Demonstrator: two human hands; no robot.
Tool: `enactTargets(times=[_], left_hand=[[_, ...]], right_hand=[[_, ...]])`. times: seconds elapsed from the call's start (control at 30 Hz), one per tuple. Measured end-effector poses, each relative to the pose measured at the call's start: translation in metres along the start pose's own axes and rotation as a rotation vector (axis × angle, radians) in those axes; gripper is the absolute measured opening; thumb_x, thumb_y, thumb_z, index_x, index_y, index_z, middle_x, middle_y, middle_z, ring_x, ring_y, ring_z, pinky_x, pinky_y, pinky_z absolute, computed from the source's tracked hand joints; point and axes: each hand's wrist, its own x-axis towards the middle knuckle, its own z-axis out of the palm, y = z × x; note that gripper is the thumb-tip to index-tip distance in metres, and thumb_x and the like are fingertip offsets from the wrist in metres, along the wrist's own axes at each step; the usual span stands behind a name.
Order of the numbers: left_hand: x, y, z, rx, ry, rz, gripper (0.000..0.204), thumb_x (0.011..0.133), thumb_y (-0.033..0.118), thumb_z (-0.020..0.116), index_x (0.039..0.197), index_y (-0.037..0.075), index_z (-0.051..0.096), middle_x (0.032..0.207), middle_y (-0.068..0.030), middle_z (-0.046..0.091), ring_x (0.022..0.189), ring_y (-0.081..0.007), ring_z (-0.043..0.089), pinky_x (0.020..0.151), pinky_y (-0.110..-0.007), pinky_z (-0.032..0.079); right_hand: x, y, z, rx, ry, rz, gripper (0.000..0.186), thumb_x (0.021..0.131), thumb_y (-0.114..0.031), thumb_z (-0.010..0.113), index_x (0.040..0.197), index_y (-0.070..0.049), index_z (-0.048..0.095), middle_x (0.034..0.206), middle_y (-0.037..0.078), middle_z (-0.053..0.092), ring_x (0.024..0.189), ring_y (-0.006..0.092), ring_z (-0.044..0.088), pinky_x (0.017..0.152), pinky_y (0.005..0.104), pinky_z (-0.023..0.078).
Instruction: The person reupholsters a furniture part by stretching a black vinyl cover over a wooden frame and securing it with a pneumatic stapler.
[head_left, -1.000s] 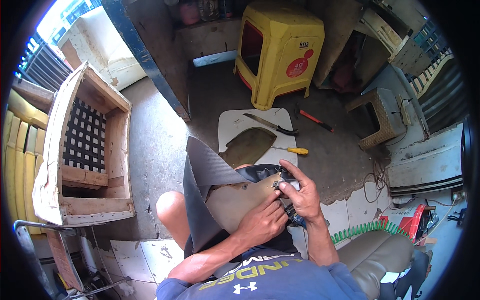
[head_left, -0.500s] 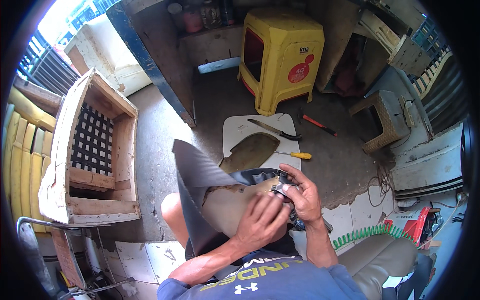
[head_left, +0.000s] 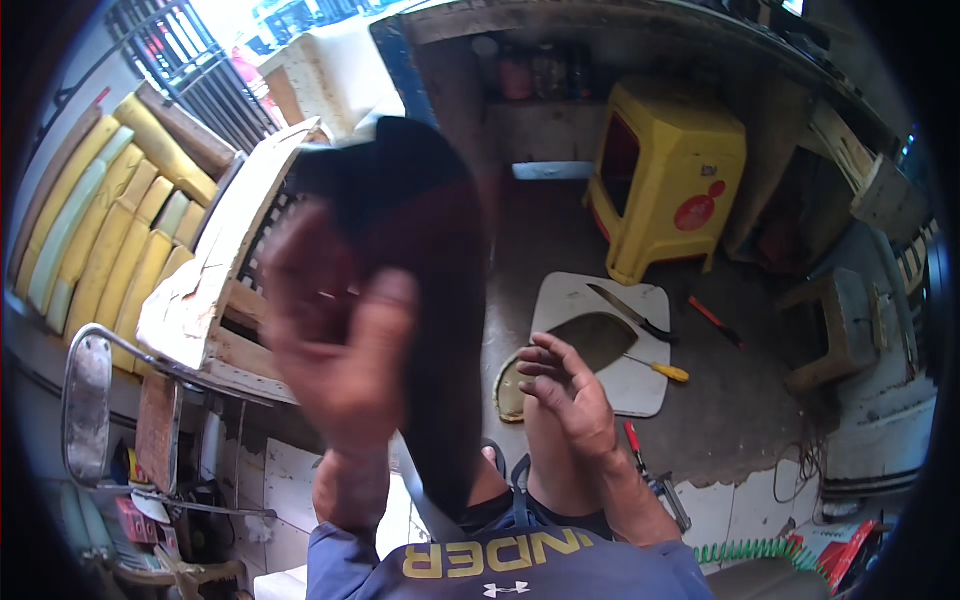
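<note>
My left hand [head_left: 350, 360] is raised high at the left, smeared by motion, and appears closed on a long motorcycle seat with a dark cover [head_left: 440, 330]. The seat stands on end, its lower part reaching down toward my lap; its far side is hidden. My right hand [head_left: 568, 400] hovers above my knee with fingers apart and nothing in it. Beyond it, an olive seat-shaped piece [head_left: 595, 345] lies partly on a white board [head_left: 640, 395]. On that board are a knife [head_left: 630, 312] and a yellow-handled screwdriver [head_left: 668, 371].
A red-handled hammer [head_left: 715, 322] lies on the floor right of the board. Behind stands a yellow plastic stool [head_left: 675, 180]. A wooden frame [head_left: 225, 260] and stacked yellow foam pieces [head_left: 120, 240] are at the left. A red-handled tool [head_left: 640, 450] lies beside my right forearm.
The seat has been lifted from my lap to the left and tipped upright with my left hand. My right hand has let go of its edge and opened. The view has shifted left.
</note>
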Motion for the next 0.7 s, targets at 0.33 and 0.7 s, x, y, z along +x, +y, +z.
enactTargets(times=[0.33, 0.7], left_hand=[[0.014, -0.055, -0.103, -0.697, 0.450, -0.397, 0.031, 0.103, 0.018, 0.069, 0.129, 0.001, 0.065, 0.124, -0.0103, 0.072, 0.107, -0.0211, 0.073, 0.094, -0.039, 0.063], [-0.049, -0.141, -0.132, -1.163, 0.418, -0.749, 0.039, 0.105, 0.019, 0.066, 0.141, 0.004, 0.061, 0.139, -0.0099, 0.068, 0.133, -0.0294, 0.061, 0.120, -0.053, 0.041]], right_hand=[[-0.001, -0.028, 0.005, 0.191, -0.012, -0.003, 0.068, 0.094, -0.022, 0.085, 0.147, 0.004, 0.051, 0.130, 0.012, 0.068, 0.119, 0.0181, 0.065, 0.107, 0.0318, 0.050], [-0.007, -0.035, -0.022, -0.092, 0.216, -0.059, 0.064, 0.088, -0.020, 0.090, 0.141, 0.000, 0.060, 0.121, 0.009, 0.072, 0.110, 0.0178, 0.068, 0.102, 0.0318, 0.054]])
